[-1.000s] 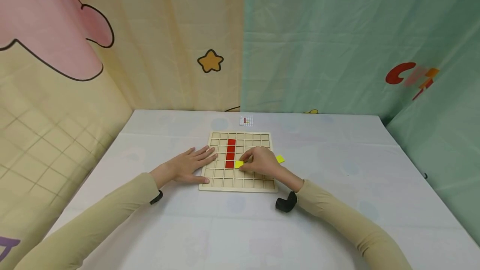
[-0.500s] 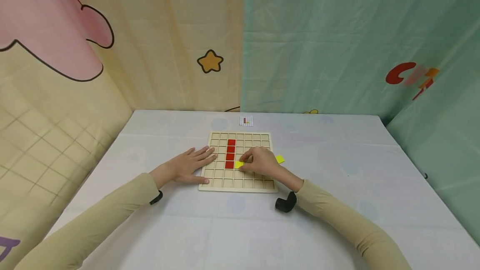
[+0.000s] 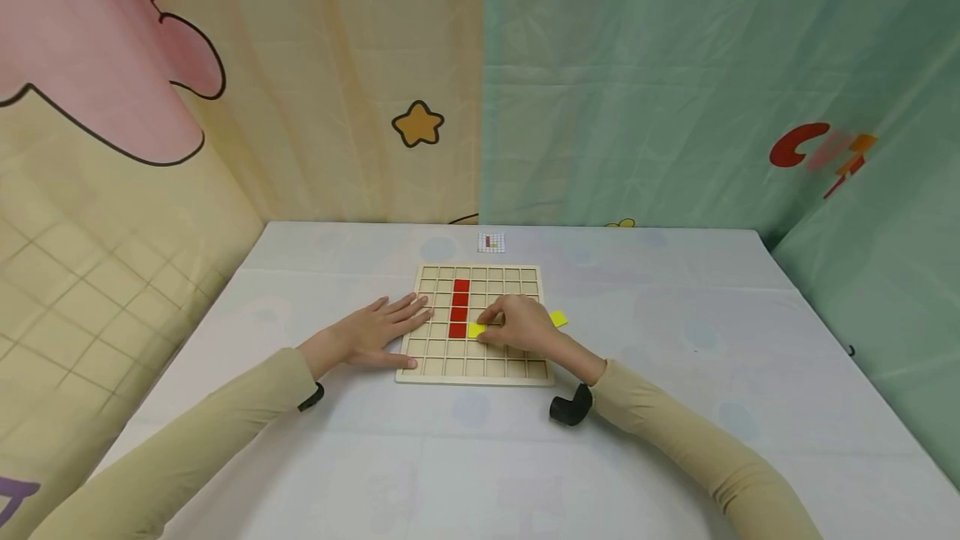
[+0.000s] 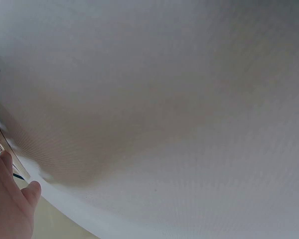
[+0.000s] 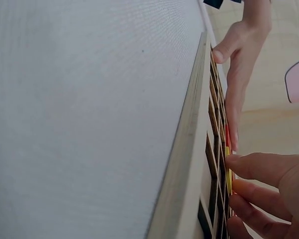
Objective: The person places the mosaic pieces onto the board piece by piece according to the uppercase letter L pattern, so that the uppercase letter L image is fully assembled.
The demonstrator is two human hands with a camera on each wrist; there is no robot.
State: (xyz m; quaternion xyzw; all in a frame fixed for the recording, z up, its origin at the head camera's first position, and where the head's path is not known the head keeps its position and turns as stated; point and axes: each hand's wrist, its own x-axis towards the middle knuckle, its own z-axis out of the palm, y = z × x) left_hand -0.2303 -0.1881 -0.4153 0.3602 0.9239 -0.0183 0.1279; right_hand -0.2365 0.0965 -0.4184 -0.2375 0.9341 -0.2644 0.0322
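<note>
A wooden grid board (image 3: 480, 368) lies on the table, with several red square tiles (image 3: 460, 300) standing in one column of its cells. My left hand (image 3: 372, 332) rests on the board's left edge, fingers spread and straight; the left wrist view catches only part of that hand (image 4: 12, 199). Over the middle of the board, my right hand (image 3: 521, 323) pinches a yellow square tile (image 3: 476, 330) between thumb and fingers. This tile sits at the cell just right of the lowest red one. In the right wrist view, the thumb (image 5: 261, 167) touches the yellow tile's near side.
A second yellow tile (image 3: 558, 319) lies on the table beside the board's right edge, just beyond the right hand. Behind the board is a small printed grid card (image 3: 491, 243). A white cloth covers the table (image 3: 420, 465), and printed curtains hang behind and at both sides.
</note>
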